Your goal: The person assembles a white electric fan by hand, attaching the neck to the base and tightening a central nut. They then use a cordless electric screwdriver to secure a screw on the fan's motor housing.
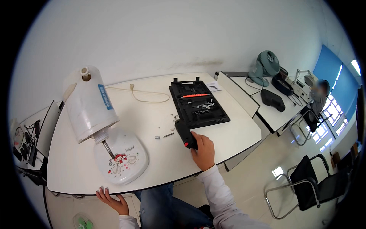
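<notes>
My right hand (204,150) is closed around the rear end of a black cordless screwdriver (185,134) with a red button, low over or on the table. At the table's front edge my left hand (113,201) rests with its fingers spread and holds nothing. Above that hand sits a white appliance: a rounded base (133,168) with printed cartoon figures and two knobs, and a large white cylinder (87,110) with a blue label, tilted. A metal shaft (108,149) runs between them. Near the screwdriver lie a screwdriver bit (168,134) and a small metal sleeve (157,137).
Behind the screwdriver lies an open black tool case (198,103) with bits and an orange strip. A cream power cord (152,101) curves along the back. On the right-hand table stand a green fan (266,65) and a black case (272,100). A person (319,97) sits beyond; black chairs (305,179) stand at right.
</notes>
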Demonstrator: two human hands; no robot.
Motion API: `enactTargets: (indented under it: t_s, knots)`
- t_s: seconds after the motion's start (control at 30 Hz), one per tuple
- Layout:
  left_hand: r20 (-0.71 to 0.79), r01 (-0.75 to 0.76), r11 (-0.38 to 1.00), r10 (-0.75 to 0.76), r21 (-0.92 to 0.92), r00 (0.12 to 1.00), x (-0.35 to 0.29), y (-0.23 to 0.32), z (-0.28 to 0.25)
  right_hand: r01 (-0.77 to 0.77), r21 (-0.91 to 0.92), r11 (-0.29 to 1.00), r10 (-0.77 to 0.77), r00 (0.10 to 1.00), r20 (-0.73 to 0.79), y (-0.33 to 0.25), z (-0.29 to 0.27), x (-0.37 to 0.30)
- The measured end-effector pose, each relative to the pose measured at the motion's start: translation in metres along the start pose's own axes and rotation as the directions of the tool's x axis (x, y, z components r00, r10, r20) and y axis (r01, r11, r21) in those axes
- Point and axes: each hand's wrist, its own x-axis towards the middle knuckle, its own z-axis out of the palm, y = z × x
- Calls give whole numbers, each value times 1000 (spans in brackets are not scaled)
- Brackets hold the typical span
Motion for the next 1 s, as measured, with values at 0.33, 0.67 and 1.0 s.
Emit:
enactTargets:
  t_s: [0.33, 0.67, 1.0]
  knots:
    - [84, 26, 1000, -27, 15, 996, 4, 10, -16, -8, -27, 1000, 8, 1000, 28, -3, 3, 0]
    - [161, 101, 994, -92, -47, 983, 14, 35, -42, 48, -59, 997, -42, 995, 87, -2, 6, -2]
    - [-13, 169, 967, -174, -191, 985, 36, 57, -71, 39, -80, 996, -32, 995, 94, -2, 3, -3]
